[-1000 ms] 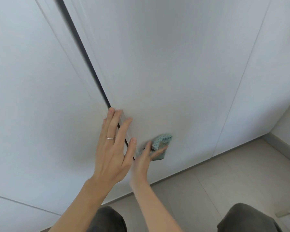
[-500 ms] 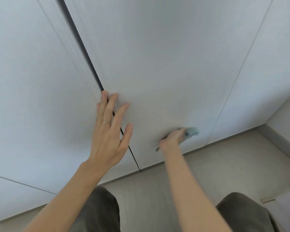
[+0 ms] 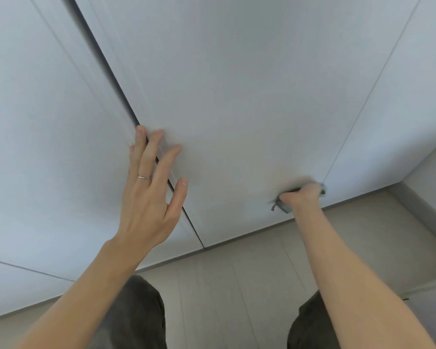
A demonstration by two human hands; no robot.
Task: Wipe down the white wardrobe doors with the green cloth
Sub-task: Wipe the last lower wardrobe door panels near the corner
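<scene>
Pressing the soft, limp green cloth low against the wardrobe door, the right hand clenches it bunched; the left hand rests spread, grip released.

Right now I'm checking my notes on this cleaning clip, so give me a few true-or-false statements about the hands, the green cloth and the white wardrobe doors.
1. The right hand presses the green cloth on the white wardrobe door, low down near its right edge. True.
2. The left hand is clenched in a fist. False: it is open, fingers spread across the dark gap between two doors.
3. A thin ring sits on a left-hand finger. True.
4. The cloth lies on the pale floor. False: it is in the right hand, against the door.
</scene>
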